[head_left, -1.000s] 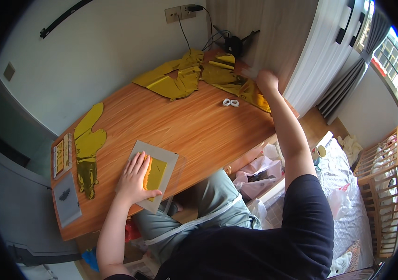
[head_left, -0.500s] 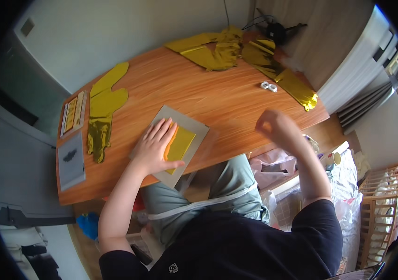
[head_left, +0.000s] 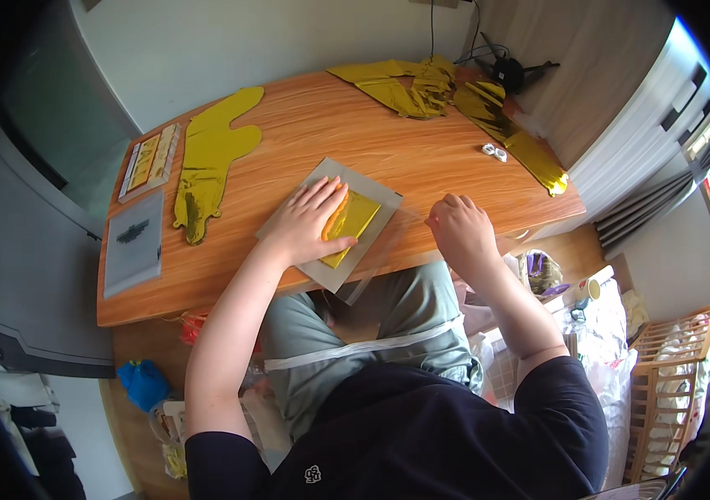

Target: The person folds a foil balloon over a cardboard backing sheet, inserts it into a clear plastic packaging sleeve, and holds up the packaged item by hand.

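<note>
My left hand (head_left: pixel 303 223) lies flat with fingers spread, pressing on a folded gold foil piece (head_left: pixel 357 223). Under the hand, along the foil's left side, shows a strip of orange (head_left: pixel 336 223). Both rest on a grey rectangular sheet (head_left: pixel 382 198) set at a slant by the table's near edge. To its right, above the table edge, my right hand (head_left: pixel 462 227) is closed with its fingers curled in. Faint clear film (head_left: pixel 372 265) shows along the sheet's right side, toward that hand. What the right fingers hold, if anything, is hidden.
Flat gold foil balloons (head_left: pixel 220 142) lie at the left and along the back of the wooden table (head_left: pixel 313 117). A boxed set (head_left: pixel 151 162) and a clear bag (head_left: pixel 134 242) sit at the left edge. Small white rolls (head_left: pixel 495 152) and a black router (head_left: pixel 509 73) are at the right.
My right hand has come left and closer to the sheet, its fingers now curled. My left hand still presses on the foil. The whole view has shifted slightly.
</note>
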`<move>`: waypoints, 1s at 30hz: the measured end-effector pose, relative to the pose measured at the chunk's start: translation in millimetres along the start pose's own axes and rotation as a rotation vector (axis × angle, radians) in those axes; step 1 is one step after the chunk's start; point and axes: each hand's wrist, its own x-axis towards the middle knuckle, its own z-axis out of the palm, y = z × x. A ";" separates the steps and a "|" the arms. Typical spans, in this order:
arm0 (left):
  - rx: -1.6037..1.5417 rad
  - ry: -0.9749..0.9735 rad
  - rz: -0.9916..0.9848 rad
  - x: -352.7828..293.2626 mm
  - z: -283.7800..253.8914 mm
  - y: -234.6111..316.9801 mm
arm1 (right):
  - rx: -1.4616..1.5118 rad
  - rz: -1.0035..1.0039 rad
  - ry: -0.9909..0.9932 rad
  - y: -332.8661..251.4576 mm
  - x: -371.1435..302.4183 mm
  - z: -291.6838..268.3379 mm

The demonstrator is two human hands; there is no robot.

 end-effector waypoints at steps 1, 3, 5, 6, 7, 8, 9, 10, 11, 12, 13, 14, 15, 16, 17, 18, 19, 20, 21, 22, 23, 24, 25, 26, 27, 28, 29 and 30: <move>-0.005 0.009 -0.004 -0.4 -0.6 0.4 | -0.027 0.020 0.041 -7.5 1.7 0.6; 0.009 -0.003 0.003 -1.0 -1.8 0.6 | -0.062 0.033 0.082 -20.4 6.2 5.5; 0.018 -0.002 0.020 0.0 -1.8 -0.2 | -0.087 0.033 0.180 -29.3 12.9 15.8; 0.033 -0.010 0.039 0.9 -1.3 -0.1 | -0.131 0.031 0.202 -31.7 15.9 22.2; 0.032 -0.003 0.035 0.2 -2.2 -0.5 | -0.135 0.024 0.204 -33.8 16.4 25.1; 0.016 -0.016 0.063 0.3 -2.8 -0.4 | -0.069 0.022 0.234 -35.8 15.9 27.4; 0.000 -0.030 0.090 0.3 -3.0 -0.2 | -0.003 0.020 0.263 -37.2 14.8 30.4; 0.001 -0.026 0.083 -0.5 -1.9 -1.2 | 0.047 0.014 0.290 -38.0 12.4 31.5; -0.007 -0.022 0.108 -1.1 -0.5 -2.1 | 0.048 0.006 0.289 -36.8 8.7 31.1; -0.014 -0.018 0.133 -1.8 0.9 -3.5 | 0.060 -0.026 0.279 -35.3 4.6 30.0; -0.016 -0.019 0.130 -1.7 0.9 -2.4 | 0.071 -0.053 0.268 -33.7 -0.3 29.4; -0.016 -0.019 0.147 -1.9 1.0 -1.6 | 0.072 -0.055 0.265 -31.5 -4.4 31.3; -0.017 -0.020 0.164 -2.0 1.1 -1.1 | 0.155 -0.089 0.292 -29.3 -8.2 34.0; -0.020 -0.025 0.161 -2.5 -1.5 0.9 | 0.239 -0.120 0.317 -30.8 -11.9 34.6; -0.025 -0.030 0.163 -3.4 -4.2 2.4 | 0.243 -0.119 0.311 -32.3 -16.7 34.3; -0.030 -0.035 0.165 -4.2 -6.8 3.7 | 0.244 -0.128 0.312 -33.5 -22.3 32.2; -0.031 -0.040 0.161 -4.1 -10.4 4.7 | 0.245 -0.138 0.315 -35.9 -26.1 29.0; -0.046 -0.067 0.164 -4.2 -14.0 5.9 | 0.250 -0.139 0.309 -36.5 -29.7 29.4; -0.062 -0.094 0.166 -4.1 -16.0 6.7 | 0.245 -0.141 0.315 -36.5 -33.1 30.6; -0.064 -0.102 0.157 -4.6 -16.4 6.3 | 0.242 -0.145 0.321 -36.5 -36.0 33.5; -0.052 -0.092 0.174 -4.2 -16.4 5.3 | 0.251 -0.147 0.313 -34.5 -38.4 38.3; -0.041 -0.084 0.190 -4.0 -16.4 4.2 | 0.234 -0.166 0.377 -31.4 -40.7 44.2; -0.045 -0.093 0.180 -3.5 -16.9 4.1 | 0.217 -0.184 0.439 -31.3 -40.6 47.0; -0.054 -0.092 0.181 -2.9 -17.3 3.9 | 0.232 -0.229 0.452 -32.0 -41.0 48.9; -0.064 -0.092 0.182 -2.6 -18.0 2.9 | 0.243 -0.231 0.441 -32.5 -40.3 49.6; -0.072 -0.103 0.174 -1.8 -18.2 0.6 | 0.249 -0.292 0.393 -33.2 -39.8 48.2; -0.179 -0.092 0.184 -0.5 -18.6 -3.0 | 0.256 -0.353 0.345 -33.3 -39.5 47.5; -0.286 -0.080 0.192 1.5 -16.6 -6.4 | 0.277 -0.348 0.280 -32.2 -39.8 47.8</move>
